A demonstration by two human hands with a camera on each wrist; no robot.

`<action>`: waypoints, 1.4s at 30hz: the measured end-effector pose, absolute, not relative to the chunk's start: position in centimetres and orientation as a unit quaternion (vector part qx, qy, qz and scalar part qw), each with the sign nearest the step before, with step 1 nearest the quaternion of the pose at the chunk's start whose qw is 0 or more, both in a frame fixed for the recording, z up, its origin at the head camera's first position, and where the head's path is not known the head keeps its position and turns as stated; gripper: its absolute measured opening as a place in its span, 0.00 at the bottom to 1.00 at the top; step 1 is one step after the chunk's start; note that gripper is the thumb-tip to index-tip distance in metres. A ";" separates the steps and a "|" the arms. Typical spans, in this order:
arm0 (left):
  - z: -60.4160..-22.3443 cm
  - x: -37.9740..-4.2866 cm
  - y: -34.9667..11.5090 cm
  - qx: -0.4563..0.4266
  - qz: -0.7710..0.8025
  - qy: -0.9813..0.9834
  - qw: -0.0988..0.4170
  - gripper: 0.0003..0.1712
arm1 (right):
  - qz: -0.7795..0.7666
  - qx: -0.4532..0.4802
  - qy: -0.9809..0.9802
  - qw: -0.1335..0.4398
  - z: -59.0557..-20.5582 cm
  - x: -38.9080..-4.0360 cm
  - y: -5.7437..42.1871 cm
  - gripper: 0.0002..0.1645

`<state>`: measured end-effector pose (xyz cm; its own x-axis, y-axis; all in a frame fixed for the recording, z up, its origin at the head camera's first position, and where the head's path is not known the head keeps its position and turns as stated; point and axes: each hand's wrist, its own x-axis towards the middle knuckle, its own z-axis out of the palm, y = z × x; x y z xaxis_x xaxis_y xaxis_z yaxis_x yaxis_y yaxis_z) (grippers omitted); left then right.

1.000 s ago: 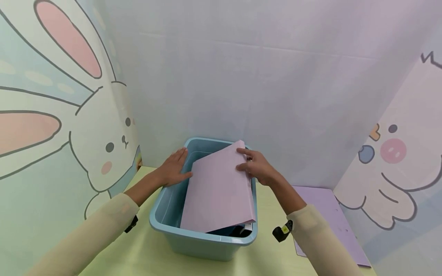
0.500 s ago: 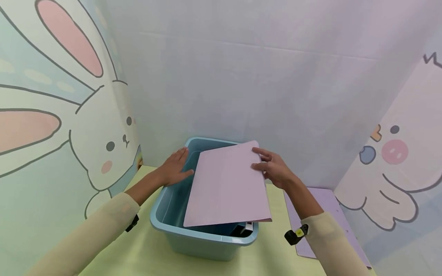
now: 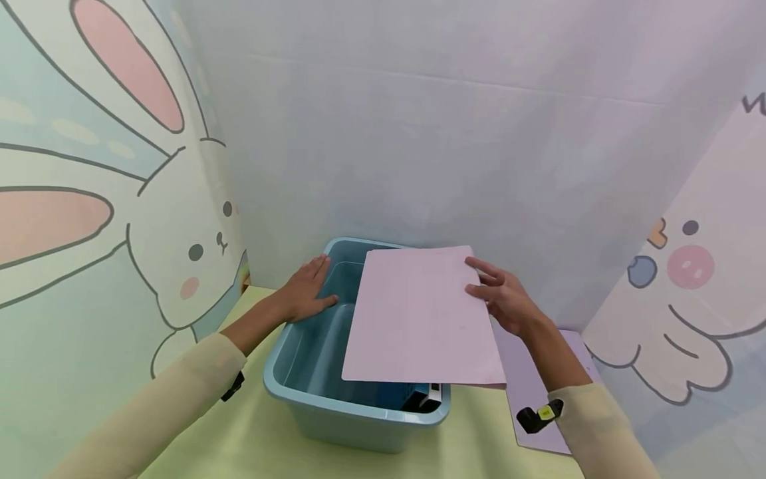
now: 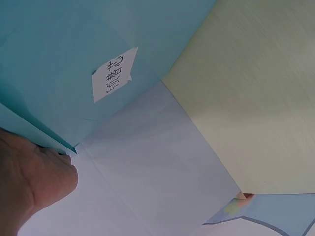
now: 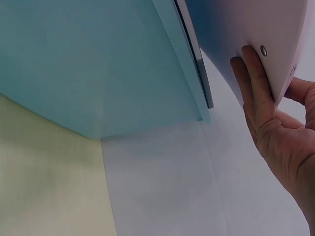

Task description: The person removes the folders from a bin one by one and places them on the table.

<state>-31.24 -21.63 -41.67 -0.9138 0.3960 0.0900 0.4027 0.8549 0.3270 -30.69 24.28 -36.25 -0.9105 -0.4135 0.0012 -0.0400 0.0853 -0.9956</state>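
A lilac file folder (image 3: 419, 319) hangs tilted over the right part of a light blue plastic bin (image 3: 353, 426), reaching past its right rim. My right hand (image 3: 509, 303) pinches the folder's right edge. In the right wrist view, that hand (image 5: 275, 108) has fingers on one face of the folder (image 5: 285, 29), beside a small metal ring, and the thumb on the other side. My left hand (image 3: 304, 296) rests on the bin's left rim with fingers extended. Inside the bin, dark blue, black and white folder spines (image 3: 421, 398) stand at the right, partly hidden beneath the lilac folder.
Another lilac folder (image 3: 526, 386) lies flat on the pale green table (image 3: 221, 406) to the right, partly behind my right arm. A white handwritten label (image 4: 115, 76) is stuck to the bin's outer side. Curtains with cartoon animals surround the table.
My right hand has drawn the lilac folder up and rightward out of the bin, showing more of the bin's inside. My left hand has stayed on the rim.
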 end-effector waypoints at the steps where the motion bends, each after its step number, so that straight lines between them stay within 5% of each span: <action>1: -41.7 -31.3 -21.6 -0.206 -0.171 -0.963 0.010 0.54 | -0.661 -0.159 0.720 0.141 -36.3 -30.7 24.6 0.48; 42: -41.2 -31.1 -21.1 -0.223 -0.189 -0.956 -0.006 0.54 | -0.755 -0.178 0.610 0.161 -38.3 -28.8 42.0 0.40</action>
<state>-31.15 -21.07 -41.23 -0.9009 0.4278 0.0733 0.4235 0.8292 0.3648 -28.78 42.05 -38.25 -0.8847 -0.4605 0.0731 0.0248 -0.2030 -0.9789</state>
